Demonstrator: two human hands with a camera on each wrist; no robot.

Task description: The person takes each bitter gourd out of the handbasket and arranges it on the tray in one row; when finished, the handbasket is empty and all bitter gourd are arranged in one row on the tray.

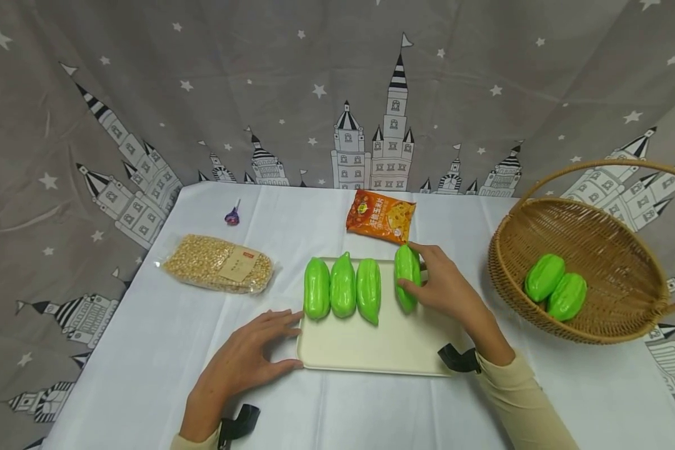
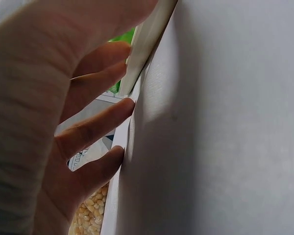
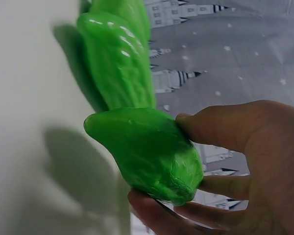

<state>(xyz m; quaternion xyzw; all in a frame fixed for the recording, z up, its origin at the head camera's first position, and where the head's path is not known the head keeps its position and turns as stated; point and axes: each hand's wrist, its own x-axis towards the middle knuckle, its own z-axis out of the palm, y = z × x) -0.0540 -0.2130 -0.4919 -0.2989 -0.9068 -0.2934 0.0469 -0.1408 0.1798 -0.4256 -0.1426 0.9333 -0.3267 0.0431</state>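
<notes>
Gripping glossy, ridged, tapering green vegetable (image 1: pixel 407 269) between thumb and fingers of right hand (image 1: pixel 443 282); resting left hand (image 1: pixel 252 349), fingerspread, beside smooth cream tray (image 1: pixel 382 351).

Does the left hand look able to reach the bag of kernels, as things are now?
Probably yes: the left hand holds nothing at the left edge of the tray, and the bag of kernels lies nearby, with only white cloth visible between.
</notes>
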